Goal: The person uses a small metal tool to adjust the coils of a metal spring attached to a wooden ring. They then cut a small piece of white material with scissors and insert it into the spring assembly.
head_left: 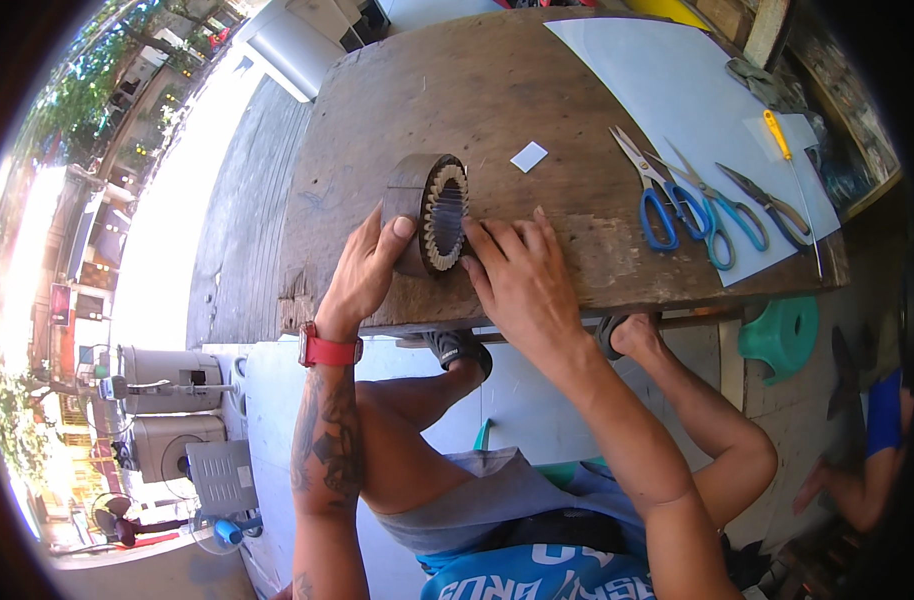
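L hand grips ring nr front edge of table; L fingertips hidden. R hand at ring, can't tell grip.

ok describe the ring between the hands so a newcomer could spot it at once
Look at the brown wooden table, near the edge closest to the person. There, the left hand holds a thick dark ring, with the right hand at its opening. Unlike the flat white square to its right, it is hollow, pale tabs lining its opening.
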The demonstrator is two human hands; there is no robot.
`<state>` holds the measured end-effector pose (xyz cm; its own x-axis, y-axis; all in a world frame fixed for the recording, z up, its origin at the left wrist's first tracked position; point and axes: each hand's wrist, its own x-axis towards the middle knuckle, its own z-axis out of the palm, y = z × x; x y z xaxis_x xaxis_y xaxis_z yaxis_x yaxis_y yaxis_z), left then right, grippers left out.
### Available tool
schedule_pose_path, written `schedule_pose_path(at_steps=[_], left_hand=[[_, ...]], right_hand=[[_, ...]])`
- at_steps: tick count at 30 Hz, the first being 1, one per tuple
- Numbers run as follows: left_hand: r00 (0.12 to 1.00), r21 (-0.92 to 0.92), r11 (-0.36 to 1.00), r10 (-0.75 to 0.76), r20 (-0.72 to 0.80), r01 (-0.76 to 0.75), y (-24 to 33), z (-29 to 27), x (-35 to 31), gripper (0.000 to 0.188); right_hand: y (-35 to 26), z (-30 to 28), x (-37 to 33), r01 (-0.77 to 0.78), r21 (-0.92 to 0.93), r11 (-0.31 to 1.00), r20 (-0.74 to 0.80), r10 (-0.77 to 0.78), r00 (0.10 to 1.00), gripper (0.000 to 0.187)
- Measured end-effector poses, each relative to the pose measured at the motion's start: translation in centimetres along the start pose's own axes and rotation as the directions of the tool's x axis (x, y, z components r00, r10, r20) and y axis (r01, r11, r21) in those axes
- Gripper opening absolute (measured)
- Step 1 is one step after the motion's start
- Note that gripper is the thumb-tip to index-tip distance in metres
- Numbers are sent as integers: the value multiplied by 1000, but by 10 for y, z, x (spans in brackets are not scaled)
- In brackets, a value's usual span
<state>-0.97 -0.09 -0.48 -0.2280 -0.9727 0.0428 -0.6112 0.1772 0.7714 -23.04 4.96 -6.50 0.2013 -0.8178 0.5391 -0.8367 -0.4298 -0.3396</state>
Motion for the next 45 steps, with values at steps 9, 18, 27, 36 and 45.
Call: schedule_pose_path(at_steps=[9,18,27,36,45], left_hand=[[994,-120,988,-86,70,94,-14,-3,7,79],[968,-364,915,90,-234,-173,30,20,9,77],[983,-226,974,-42,-176,1,62,13,15,60],[990,-264,956,137,15,-129,63,16,-4,57],[978,-162,965,209,-1,-206,72,24,-6,55]], right_hand=[[14,-5,2,-18,16,1000,19,18,1000,40],[132,-99,-4,-336,-475,813,19,392,920,71],[66,-142,-25,-318,90,944,115,307,945,60],[-21,-81,-116,-593,643,485,532,274,801,56],[-24,-52,-94,-597,673,437,506,316,803,48]])
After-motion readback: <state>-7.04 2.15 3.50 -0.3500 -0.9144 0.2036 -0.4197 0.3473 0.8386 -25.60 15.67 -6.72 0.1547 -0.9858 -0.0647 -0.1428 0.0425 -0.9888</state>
